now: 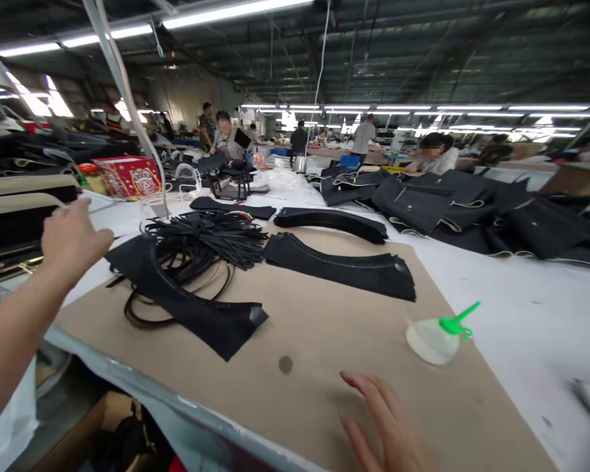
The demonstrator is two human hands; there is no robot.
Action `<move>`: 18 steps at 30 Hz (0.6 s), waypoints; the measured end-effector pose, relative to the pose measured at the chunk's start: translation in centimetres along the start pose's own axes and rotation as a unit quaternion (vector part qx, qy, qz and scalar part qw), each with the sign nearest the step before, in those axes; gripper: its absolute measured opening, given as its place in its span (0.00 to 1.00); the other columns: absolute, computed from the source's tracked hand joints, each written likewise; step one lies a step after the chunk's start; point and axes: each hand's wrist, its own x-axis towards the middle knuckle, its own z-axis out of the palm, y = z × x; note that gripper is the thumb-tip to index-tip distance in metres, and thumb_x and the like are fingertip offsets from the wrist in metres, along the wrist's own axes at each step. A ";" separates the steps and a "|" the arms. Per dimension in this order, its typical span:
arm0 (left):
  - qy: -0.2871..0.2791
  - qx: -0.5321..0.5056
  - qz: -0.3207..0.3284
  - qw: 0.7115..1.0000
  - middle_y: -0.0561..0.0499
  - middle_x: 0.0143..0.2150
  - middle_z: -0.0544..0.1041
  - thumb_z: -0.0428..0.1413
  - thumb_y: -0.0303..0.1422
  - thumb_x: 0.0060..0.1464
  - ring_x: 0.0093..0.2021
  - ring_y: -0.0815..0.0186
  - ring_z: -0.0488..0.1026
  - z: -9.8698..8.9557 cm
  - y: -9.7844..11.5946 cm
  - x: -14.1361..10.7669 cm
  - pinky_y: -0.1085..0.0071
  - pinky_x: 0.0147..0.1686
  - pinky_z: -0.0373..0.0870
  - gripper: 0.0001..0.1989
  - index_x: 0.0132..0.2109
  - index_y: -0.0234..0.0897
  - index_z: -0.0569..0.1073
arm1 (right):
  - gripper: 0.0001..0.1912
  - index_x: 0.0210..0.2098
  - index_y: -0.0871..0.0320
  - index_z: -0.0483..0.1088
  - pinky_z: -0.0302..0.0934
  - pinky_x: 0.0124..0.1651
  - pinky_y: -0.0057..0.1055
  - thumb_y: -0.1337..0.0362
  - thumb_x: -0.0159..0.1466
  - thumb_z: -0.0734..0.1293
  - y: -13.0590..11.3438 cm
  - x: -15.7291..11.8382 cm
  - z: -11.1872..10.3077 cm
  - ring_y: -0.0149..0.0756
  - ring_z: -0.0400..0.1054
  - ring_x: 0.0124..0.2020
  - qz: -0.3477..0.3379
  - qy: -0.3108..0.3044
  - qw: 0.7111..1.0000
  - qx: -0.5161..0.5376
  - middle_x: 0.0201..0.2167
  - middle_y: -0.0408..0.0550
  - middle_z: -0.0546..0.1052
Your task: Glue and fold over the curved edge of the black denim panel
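My left hand [73, 237] is stretched out at the left, thumb and fingers apart, holding nothing. It is nearest to the stacked black and tan pieces [14, 226] and the end of a curved black fabric piece [191, 305]; whether it touches either I cannot tell. Low in the view, my right hand [386, 423] hovers over or rests on the tan board [324, 341], fingers apart and nothing in them. A squeeze bottle with a green nozzle [432, 341] lies tilted to its right. Further back are a bundle of black strips [206, 239] and a stack of curved black pieces [339, 265].
Another curved black stack [332, 223] lies behind. Large black panels [437, 203] are heaped at the back right. A red patterned box [128, 177] and a slanting pole [122, 78] stand at the left. Below the table edge is a cardboard box [96, 426]. Several people work further off.
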 end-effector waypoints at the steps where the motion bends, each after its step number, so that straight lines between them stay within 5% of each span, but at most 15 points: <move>1: 0.014 -0.005 -0.013 1.000 0.29 0.55 0.69 0.47 0.31 0.55 0.54 0.50 0.68 0.6 1.8 -1.4 0.42 0.49 0.64 0.26 0.55 0.11 0.61 | 0.18 0.54 0.52 0.65 0.67 0.50 0.33 0.64 0.64 0.61 -0.3 -0.5 0.2 0.39 0.69 0.49 0.033 -0.015 0.998 0.046 0.49 0.50 0.73; 4: -0.023 -0.106 0.086 0.990 0.40 0.56 0.72 0.47 0.32 0.58 0.53 0.57 0.70 1.9 10.5 -8.4 0.54 0.53 0.68 0.22 0.57 0.28 0.65 | 0.19 0.55 0.54 0.66 0.64 0.54 0.36 0.58 0.65 0.61 -1.6 -1.0 1.2 0.41 0.67 0.53 0.166 -0.034 0.959 0.227 0.53 0.53 0.71; 6: -0.057 -0.144 0.204 0.967 0.47 0.61 0.68 0.48 0.29 0.56 0.60 0.61 0.64 2.2 17.5 -14.1 0.63 0.60 0.61 0.22 0.58 0.36 0.67 | 0.25 0.58 0.56 0.64 0.62 0.56 0.38 0.52 0.64 0.63 -2.8 -0.6 1.8 0.43 0.65 0.55 0.264 -0.013 0.889 0.373 0.55 0.54 0.70; 8: -0.084 -0.182 0.343 0.918 0.48 0.66 0.61 0.43 0.21 0.55 0.66 0.61 0.55 1.9 23.7 -19.4 0.60 0.64 0.54 0.28 0.63 0.36 0.61 | 0.32 0.59 0.55 0.62 0.60 0.58 0.40 0.47 0.60 0.66 -3.9 0.2 2.2 0.45 0.63 0.57 0.340 0.035 0.805 0.484 0.57 0.54 0.68; 10: -0.069 -0.219 0.399 0.888 0.44 0.66 0.59 0.43 0.23 0.55 0.67 0.59 0.51 1.4 28.4 -23.3 0.58 0.64 0.54 0.30 0.66 0.31 0.54 | 0.36 0.58 0.54 0.62 0.58 0.59 0.41 0.45 0.56 0.70 -4.7 1.0 2.2 0.45 0.61 0.58 0.386 0.086 0.755 0.524 0.58 0.53 0.67; 12: -0.046 -0.249 0.411 0.876 0.38 0.64 0.61 0.42 0.24 0.55 0.66 0.57 0.54 0.8 31.3 -25.9 0.59 0.62 0.57 0.32 0.67 0.25 0.50 | 0.34 0.54 0.53 0.62 0.62 0.55 0.41 0.44 0.54 0.70 -5.0 1.4 1.8 0.45 0.64 0.55 0.417 0.130 0.717 0.544 0.52 0.52 0.71; 15: -0.012 -0.297 0.429 0.853 0.38 0.62 0.66 0.42 0.25 0.55 0.63 0.58 0.61 0.3 33.3 -28.3 0.62 0.62 0.57 0.31 0.67 0.26 0.51 | 0.23 0.39 0.54 0.65 0.68 0.42 0.37 0.43 0.56 0.68 -4.2 0.8 0.6 0.42 0.73 0.39 0.438 0.207 0.653 0.582 0.31 0.45 0.76; 18: 0.012 -0.370 0.444 0.816 0.45 0.59 0.70 0.42 0.24 0.56 0.60 0.60 0.66 1.0 34.4 -29.5 0.63 0.64 0.54 0.30 0.66 0.35 0.55 | 0.23 0.26 0.54 0.60 0.66 0.31 0.31 0.41 0.56 0.65 -2.3 -0.5 -1.1 0.36 0.70 0.24 0.435 0.233 0.638 0.592 0.16 0.38 0.68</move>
